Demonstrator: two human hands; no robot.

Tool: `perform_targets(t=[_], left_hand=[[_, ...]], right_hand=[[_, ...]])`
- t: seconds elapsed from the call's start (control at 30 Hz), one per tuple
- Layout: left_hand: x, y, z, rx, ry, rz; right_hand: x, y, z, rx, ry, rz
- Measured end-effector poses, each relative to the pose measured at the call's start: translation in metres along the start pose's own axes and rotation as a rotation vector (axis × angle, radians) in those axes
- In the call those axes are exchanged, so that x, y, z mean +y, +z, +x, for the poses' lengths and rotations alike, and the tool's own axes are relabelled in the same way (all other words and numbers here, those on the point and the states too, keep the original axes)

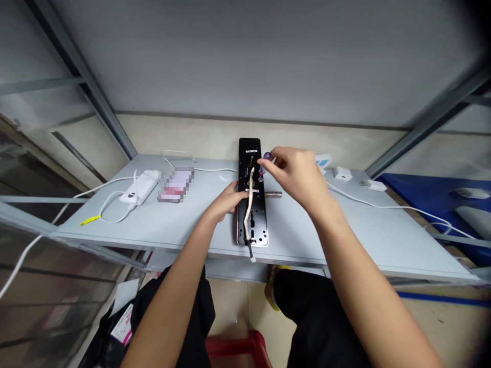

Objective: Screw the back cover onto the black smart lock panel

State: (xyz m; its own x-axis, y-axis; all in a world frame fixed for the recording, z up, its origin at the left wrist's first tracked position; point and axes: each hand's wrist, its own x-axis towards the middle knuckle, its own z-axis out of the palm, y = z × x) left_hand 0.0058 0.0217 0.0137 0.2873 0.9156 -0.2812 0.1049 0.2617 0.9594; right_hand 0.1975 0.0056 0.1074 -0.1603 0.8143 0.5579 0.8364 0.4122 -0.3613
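Observation:
A long black door lock plate point(257, 217) lies back side up on the grey shelf, its lever handle point(273, 194) sticking out to the right. My left hand point(228, 199) grips the plate's left edge, the thumb resting on its face and the fingers hidden at the side. Closed around the purple see-through handle of a small screwdriver point(265, 161) is my right hand point(293, 166). The screwdriver's lower end is at the plate's right edge. A taped cable point(249, 204) runs down the plate, and its white plug hangs over the front edge.
On the left of the shelf point(153, 225) lie a white power bank point(141, 186) with cords and a phone point(177, 184). White chargers point(342, 174) and a long white cable point(368, 203) are on the right. Metal posts flank the shelf; a red stool point(257, 345) is below.

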Motion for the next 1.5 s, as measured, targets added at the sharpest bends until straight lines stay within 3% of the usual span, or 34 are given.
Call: perform_targets(t=[0.13, 0.27, 0.4, 0.6, 0.9, 1.0, 1.1, 1.2, 1.4, 1.5], left_hand=[[0.003, -0.007, 0.008, -0.055, -0.034, 0.025], [0.005, -0.015, 0.012, -0.158, -0.041, 0.031], [0.006, -0.02, 0.014, -0.211, -0.045, 0.013], [0.002, -0.022, 0.016, -0.215, -0.047, -0.022], [0.003, -0.022, 0.017, -0.209, -0.064, -0.019], [0.005, -0.021, 0.016, -0.209, -0.073, -0.017], [0.007, -0.021, 0.016, -0.213, -0.078, -0.01], [0.008, -0.02, 0.016, -0.213, -0.078, 0.007], [0.01, -0.021, 0.018, -0.213, -0.091, 0.025], [0.011, -0.021, 0.018, -0.217, -0.09, 0.019]], right_hand=[[-0.006, -0.012, 0.013, -0.159, 0.109, -0.034], [-0.009, -0.03, 0.04, -0.484, 0.303, -0.119], [-0.008, -0.033, 0.061, -0.733, 0.263, -0.245], [-0.002, -0.025, 0.063, -0.745, 0.058, -0.26], [0.012, -0.028, 0.071, -0.881, -0.419, -0.108], [-0.001, -0.031, 0.071, -0.907, -0.415, -0.241], [-0.019, -0.032, 0.067, -0.849, -0.304, -0.524], [-0.029, -0.031, 0.067, -0.818, -0.308, -0.664], [-0.012, -0.033, 0.077, -0.955, -0.417, -0.438], [-0.007, -0.035, 0.078, -0.983, -0.453, -0.45]])
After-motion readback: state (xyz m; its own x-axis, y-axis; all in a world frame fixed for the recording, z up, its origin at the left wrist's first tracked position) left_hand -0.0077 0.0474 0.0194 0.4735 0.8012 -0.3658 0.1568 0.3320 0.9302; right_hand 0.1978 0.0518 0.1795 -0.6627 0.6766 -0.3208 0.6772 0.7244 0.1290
